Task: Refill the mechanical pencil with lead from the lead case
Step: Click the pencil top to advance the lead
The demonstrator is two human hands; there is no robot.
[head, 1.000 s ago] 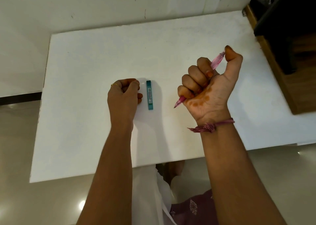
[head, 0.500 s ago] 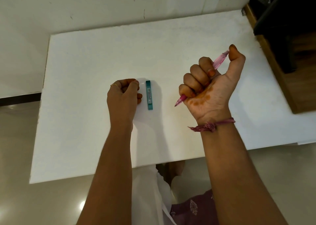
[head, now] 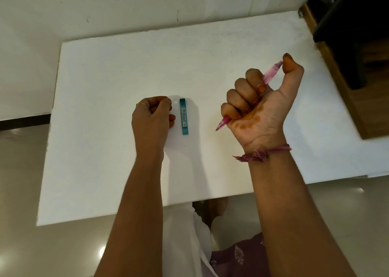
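Note:
A pink translucent mechanical pencil [head: 271, 72] runs through my right hand [head: 256, 108], which grips it in a fist above the white table [head: 105, 150]. Its tip points down and left, and my thumb rests on its top end. A slim teal lead case [head: 183, 116] lies flat on the table between my hands. My left hand [head: 152, 118] rests on the table just left of the case, fingers curled into a fist and holding nothing, apart from the case.
A dark wooden piece of furniture [head: 345, 66] stands against the table's right side. The white wall runs along the far edge. Glossy floor shows beyond the table's left and near edges.
My right thumb has lifted slightly and come back onto the pencil's top end; the pencil has tilted a little. The left hand and the lead case have not moved.

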